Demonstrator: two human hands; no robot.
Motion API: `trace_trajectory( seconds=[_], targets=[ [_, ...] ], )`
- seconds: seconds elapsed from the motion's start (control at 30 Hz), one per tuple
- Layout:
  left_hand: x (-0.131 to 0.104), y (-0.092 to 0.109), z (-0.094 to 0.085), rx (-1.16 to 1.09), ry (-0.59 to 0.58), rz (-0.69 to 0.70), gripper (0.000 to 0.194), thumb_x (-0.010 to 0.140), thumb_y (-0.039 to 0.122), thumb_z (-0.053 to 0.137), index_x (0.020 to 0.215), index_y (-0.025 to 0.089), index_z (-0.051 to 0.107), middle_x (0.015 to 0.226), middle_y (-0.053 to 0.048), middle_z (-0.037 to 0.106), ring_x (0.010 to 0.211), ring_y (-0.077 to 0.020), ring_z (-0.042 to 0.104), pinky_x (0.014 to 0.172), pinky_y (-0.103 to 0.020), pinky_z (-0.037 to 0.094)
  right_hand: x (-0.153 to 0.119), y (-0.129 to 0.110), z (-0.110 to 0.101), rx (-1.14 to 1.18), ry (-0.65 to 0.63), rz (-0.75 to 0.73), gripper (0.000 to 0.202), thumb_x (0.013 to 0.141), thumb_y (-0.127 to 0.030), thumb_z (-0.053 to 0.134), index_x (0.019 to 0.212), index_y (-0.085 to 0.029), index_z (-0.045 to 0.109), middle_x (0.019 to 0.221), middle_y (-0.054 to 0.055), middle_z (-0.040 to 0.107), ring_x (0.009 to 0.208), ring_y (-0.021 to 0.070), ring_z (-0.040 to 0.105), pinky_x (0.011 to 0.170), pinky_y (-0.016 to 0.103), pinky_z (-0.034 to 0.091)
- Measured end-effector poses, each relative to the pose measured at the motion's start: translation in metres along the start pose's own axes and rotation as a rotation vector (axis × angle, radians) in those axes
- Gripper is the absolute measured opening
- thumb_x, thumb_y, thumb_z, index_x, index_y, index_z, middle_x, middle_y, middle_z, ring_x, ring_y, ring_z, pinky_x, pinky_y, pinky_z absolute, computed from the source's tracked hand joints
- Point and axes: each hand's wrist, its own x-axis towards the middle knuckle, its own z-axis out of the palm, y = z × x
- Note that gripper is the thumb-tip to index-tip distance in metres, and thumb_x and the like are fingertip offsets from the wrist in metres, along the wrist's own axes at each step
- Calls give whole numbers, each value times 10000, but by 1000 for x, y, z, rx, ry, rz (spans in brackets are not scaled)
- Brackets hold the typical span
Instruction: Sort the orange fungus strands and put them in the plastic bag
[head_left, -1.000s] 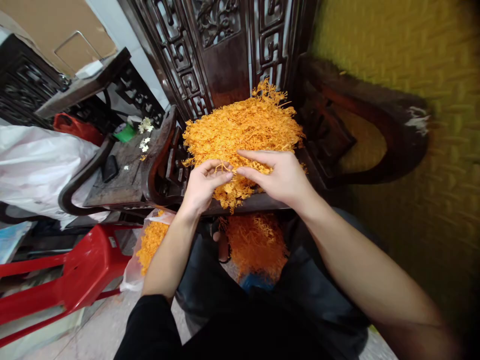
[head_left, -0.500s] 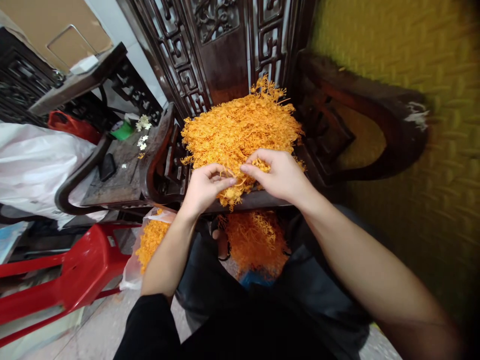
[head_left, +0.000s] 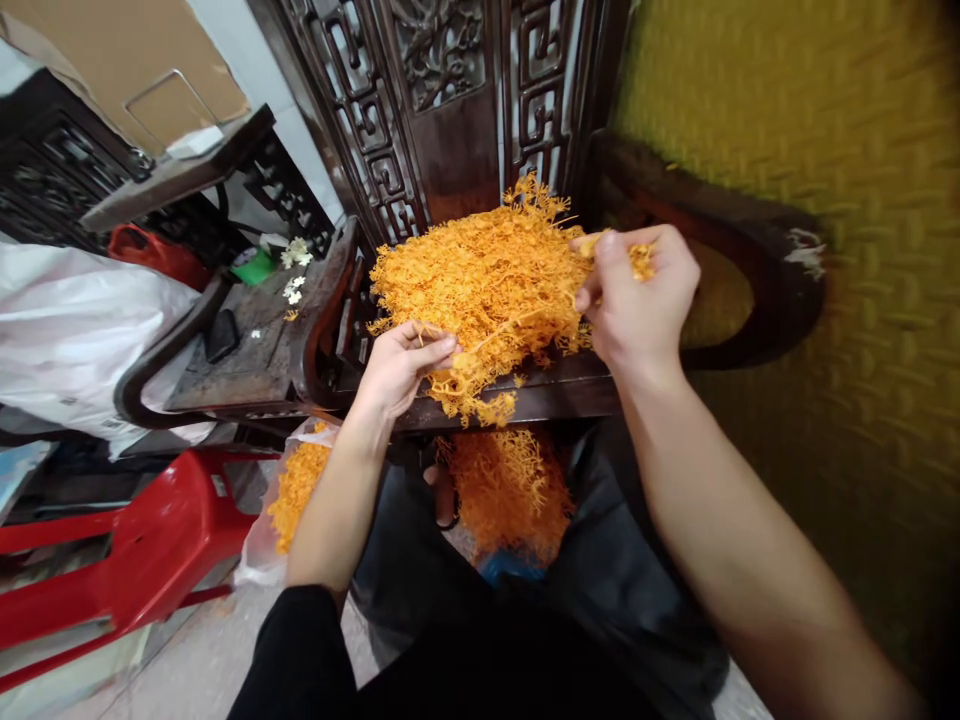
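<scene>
A heap of orange, frilly plastic-like pieces lies on the seat of a dark carved wooden chair. At the heap's front left, my left hand pinches a thin orange piece between thumb and fingers. My right hand is closed around some orange pieces at the heap's right side, above the seat. A thin orange strand stretches across the heap from my left fingertips toward my right hand. Between my legs, lower down, is a second orange pile.
To the left are a side table with a dark phone-like object and green tape, a red plastic stool, a white bag and a bag of orange pieces. The chair's armrest curves at right.
My right hand has moved right and up, away from my left hand, with orange pieces in it. My left hand has stayed near the heap's front. The view has shifted slightly.
</scene>
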Motion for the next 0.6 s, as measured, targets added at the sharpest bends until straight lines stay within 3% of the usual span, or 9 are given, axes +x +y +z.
trace_trajectory(
  seconds=[0.1, 0.2, 0.27, 0.43, 0.53, 0.6],
  targets=[
    [6, -5, -3, -93, 27, -9, 322, 595, 120, 952, 791, 119, 697, 970, -96, 797, 897, -160, 783, 769, -225, 633, -16, -7, 7, 70, -26, 43, 196, 896, -397, 733, 1026, -252, 720, 852, 63, 684, 823, 246, 653, 687, 363, 517],
    [8, -7, -2, -148, 38, -5, 337, 591, 62, 935, 796, 121, 673, 1031, -101, 793, 1041, -189, 775, 859, -237, 629, -33, -7, 18, 127, -1, -15, 129, 920, -365, 713, 968, -247, 736, 864, 58, 693, 836, 233, 664, 730, 362, 532],
    [7, -6, -1, -159, 66, 9, 365, 579, 60, 944, 795, 125, 656, 984, -77, 789, 987, -168, 779, 869, -241, 630, -38, -3, 23, 110, -20, -115, 135, 948, -332, 688, 1013, -239, 761, 903, 54, 710, 856, 219, 673, 793, 364, 537],
    [5, -4, 1, -96, 62, 6, 435, 544, 178, 1006, 789, 125, 650, 780, -21, 754, 714, -112, 751, 715, -214, 636, -38, 14, 31, -232, -236, -361, 423, 1027, -312, 572, 1428, -221, 671, 961, 67, 683, 837, 195, 631, 813, 336, 515],
    [4, -5, 4, -9, 9, -6, 449, 546, 240, 1016, 801, 128, 664, 699, -3, 726, 636, -113, 730, 623, -200, 613, -37, 18, 35, -442, -305, -352, 446, 1018, -248, 537, 1443, -232, 670, 995, 84, 676, 802, 190, 607, 748, 316, 485],
    [3, -6, 7, 32, -18, 2, 441, 557, 252, 1012, 805, 133, 667, 694, -7, 730, 622, -116, 723, 593, -197, 596, -37, 16, 37, -458, -296, -298, 424, 991, -218, 551, 1384, -238, 710, 1020, 91, 680, 799, 192, 610, 714, 311, 472]
  ],
)
